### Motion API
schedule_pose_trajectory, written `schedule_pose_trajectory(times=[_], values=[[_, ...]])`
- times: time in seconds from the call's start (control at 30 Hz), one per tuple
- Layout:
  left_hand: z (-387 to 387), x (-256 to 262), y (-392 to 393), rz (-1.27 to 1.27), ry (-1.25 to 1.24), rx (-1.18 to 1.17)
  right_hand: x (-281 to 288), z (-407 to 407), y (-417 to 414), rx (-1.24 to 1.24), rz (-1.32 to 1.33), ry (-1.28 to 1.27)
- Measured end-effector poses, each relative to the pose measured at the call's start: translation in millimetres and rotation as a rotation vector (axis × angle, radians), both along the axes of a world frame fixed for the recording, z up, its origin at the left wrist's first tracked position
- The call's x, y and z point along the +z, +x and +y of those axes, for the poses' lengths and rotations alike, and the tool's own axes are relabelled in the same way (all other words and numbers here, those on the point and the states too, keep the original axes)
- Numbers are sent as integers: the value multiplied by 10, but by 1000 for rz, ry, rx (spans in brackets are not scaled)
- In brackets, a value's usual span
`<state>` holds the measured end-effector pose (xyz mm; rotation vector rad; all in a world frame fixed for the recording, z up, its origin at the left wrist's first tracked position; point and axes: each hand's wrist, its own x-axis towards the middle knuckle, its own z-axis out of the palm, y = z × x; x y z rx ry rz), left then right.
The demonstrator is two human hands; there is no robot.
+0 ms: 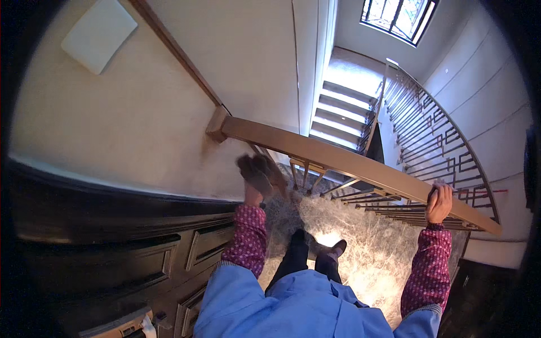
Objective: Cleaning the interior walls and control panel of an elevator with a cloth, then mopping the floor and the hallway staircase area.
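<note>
My right hand [439, 204] grips the top of a brown stair handrail [334, 152] near its right end, fingers curled over the far edge. My left hand [253, 195] is below the rail's left end, close to the wall. A dark brown thing, which looks like a cloth [254, 169], covers most of its fingers. Motion blur hides how the fingers lie and whether the cloth touches the balusters. Metal balusters [306, 173] run down from the rail beside my left hand. Both forearms wear patterned purple sleeves [429, 270].
Beyond the rail, a lower flight of steps [342, 110] leads to a landing below a window [397, 17]. A second railing [448, 122] curves at right. Dark panelled wood [127, 262] stands at left. My shoes [339, 246] are on a marbled floor [372, 262].
</note>
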<state>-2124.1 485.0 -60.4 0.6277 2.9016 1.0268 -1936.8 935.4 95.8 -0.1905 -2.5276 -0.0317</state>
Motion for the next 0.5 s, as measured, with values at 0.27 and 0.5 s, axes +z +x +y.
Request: schedule_pose_trajectory(times=[0.27,0.5], values=[[87,-548,-836,116,439,85,10,-42,-101,10,6,-26],[-21,-1354,-488,-21,-352,34,-12,2,-142,39,40,10]])
